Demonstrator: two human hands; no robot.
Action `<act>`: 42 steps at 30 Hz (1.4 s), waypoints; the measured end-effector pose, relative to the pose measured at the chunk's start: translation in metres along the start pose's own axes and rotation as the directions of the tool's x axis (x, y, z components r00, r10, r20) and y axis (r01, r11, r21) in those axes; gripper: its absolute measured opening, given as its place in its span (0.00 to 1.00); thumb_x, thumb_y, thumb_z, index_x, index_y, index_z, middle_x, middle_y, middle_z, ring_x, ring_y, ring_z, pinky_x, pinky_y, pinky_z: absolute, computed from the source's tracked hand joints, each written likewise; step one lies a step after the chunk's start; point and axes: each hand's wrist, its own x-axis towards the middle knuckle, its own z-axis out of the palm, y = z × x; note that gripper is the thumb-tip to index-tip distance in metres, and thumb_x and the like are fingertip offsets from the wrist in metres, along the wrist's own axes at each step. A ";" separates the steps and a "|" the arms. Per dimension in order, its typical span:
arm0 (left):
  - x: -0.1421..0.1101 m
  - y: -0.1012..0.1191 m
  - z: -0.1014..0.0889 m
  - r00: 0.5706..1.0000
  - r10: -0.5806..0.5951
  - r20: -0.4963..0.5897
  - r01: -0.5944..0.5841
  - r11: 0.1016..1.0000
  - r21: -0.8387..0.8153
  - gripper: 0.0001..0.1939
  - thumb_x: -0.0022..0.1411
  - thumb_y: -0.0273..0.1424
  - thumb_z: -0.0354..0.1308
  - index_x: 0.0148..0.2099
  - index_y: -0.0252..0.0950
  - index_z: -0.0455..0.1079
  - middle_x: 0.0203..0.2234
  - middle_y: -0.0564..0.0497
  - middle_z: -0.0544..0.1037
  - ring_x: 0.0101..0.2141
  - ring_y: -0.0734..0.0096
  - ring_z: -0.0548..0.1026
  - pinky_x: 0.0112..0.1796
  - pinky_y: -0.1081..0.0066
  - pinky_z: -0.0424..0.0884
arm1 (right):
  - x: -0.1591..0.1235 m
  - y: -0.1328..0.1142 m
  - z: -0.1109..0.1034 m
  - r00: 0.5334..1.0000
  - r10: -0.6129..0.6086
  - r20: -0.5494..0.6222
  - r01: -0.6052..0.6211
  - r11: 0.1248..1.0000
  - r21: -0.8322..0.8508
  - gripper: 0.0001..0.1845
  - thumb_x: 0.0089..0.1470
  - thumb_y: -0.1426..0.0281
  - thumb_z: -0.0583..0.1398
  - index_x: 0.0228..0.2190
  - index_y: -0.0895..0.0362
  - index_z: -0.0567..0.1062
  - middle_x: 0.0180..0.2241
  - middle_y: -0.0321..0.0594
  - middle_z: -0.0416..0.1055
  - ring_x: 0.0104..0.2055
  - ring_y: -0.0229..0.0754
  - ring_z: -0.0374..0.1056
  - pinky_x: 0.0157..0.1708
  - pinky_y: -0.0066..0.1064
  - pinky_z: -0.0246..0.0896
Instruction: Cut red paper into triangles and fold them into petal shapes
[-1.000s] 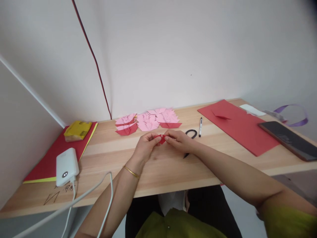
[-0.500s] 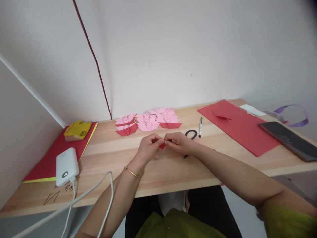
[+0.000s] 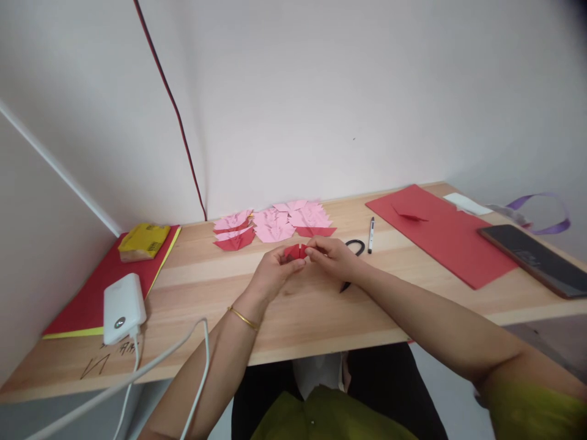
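A small folded red paper is held up over the middle of the table, pinched from both sides. My left hand grips its left part, thumb along the lower edge. On the other side, the fingertips of my right hand are closed on its right edge. A pair of black-handled scissors lies partly hidden behind my right hand and wrist. Just beyond my hands, pink folded papers lie in overlapping rows, with a few red folded papers among them.
A red sheet stack at the right bears another folded red piece. Nearby are a marker and a phone. At the left, a yellow packet and a white power bank rest on red sheets; its cable crosses my left forearm.
The folded red paper has turned and come up between my fingers, so more of it shows. My right hand has shifted slightly up.
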 end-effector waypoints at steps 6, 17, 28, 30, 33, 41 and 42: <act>0.002 -0.004 -0.002 0.998 0.003 -0.067 -0.002 1.000 0.023 0.15 0.44 0.29 0.66 0.37 0.32 0.74 0.25 0.51 0.77 0.27 0.75 0.72 0.31 0.74 0.66 | -0.001 -0.006 0.002 0.997 0.067 0.024 -0.069 0.993 0.092 0.12 0.52 0.63 0.58 0.35 0.58 0.68 0.26 0.35 0.66 0.26 0.34 0.60 0.25 0.26 0.55; 0.005 -0.009 -0.007 0.997 -0.001 -0.082 0.018 0.980 0.199 0.11 0.45 0.30 0.63 0.34 0.32 0.72 0.22 0.54 0.73 0.22 0.78 0.66 0.24 0.76 0.58 | 0.000 -0.002 0.007 0.993 0.096 0.062 -0.106 0.977 0.186 0.11 0.51 0.67 0.58 0.37 0.57 0.66 0.29 0.37 0.69 0.28 0.36 0.64 0.27 0.27 0.59; 0.003 -0.004 -0.009 0.973 0.198 -0.121 -0.077 0.767 0.637 0.07 0.50 0.33 0.56 0.25 0.34 0.65 0.18 0.57 0.63 0.21 0.77 0.60 0.24 0.75 0.53 | 0.000 -0.004 0.005 0.987 0.163 -0.017 -0.161 0.983 0.085 0.07 0.51 0.70 0.55 0.34 0.56 0.70 0.23 0.34 0.68 0.22 0.35 0.62 0.23 0.26 0.55; 0.004 -0.004 -0.011 0.970 0.213 -0.114 -0.090 0.757 0.648 0.07 0.50 0.32 0.55 0.25 0.34 0.65 0.18 0.57 0.63 0.22 0.77 0.60 0.24 0.75 0.53 | 0.000 -0.003 0.004 0.987 0.158 -0.031 -0.156 0.987 0.049 0.08 0.51 0.68 0.55 0.34 0.56 0.71 0.21 0.33 0.68 0.21 0.35 0.61 0.22 0.26 0.53; 0.006 -0.005 -0.014 0.970 0.215 -0.115 -0.088 0.749 0.657 0.07 0.50 0.31 0.55 0.23 0.35 0.62 0.17 0.58 0.62 0.21 0.77 0.58 0.24 0.75 0.52 | 0.001 -0.002 0.000 0.980 0.191 -0.060 -0.189 0.982 0.029 0.09 0.52 0.67 0.55 0.34 0.57 0.72 0.19 0.33 0.67 0.20 0.34 0.60 0.22 0.26 0.53; 0.009 -0.007 -0.018 0.969 0.210 -0.133 -0.085 0.782 0.617 0.07 0.48 0.29 0.57 0.22 0.36 0.61 0.16 0.58 0.61 0.20 0.77 0.58 0.23 0.74 0.50 | 0.005 -0.003 -0.012 0.944 0.195 -0.265 -0.179 0.980 0.082 0.12 0.55 0.60 0.54 0.31 0.57 0.69 0.20 0.33 0.64 0.22 0.35 0.60 0.24 0.28 0.55; 0.009 -0.007 -0.018 0.964 0.232 -0.130 -0.102 0.774 0.625 0.08 0.48 0.28 0.56 0.22 0.36 0.61 0.16 0.58 0.61 0.20 0.77 0.58 0.23 0.74 0.50 | 0.005 -0.004 -0.012 0.939 0.173 -0.297 -0.159 0.985 0.071 0.12 0.56 0.60 0.54 0.32 0.56 0.69 0.21 0.34 0.64 0.22 0.35 0.60 0.25 0.28 0.55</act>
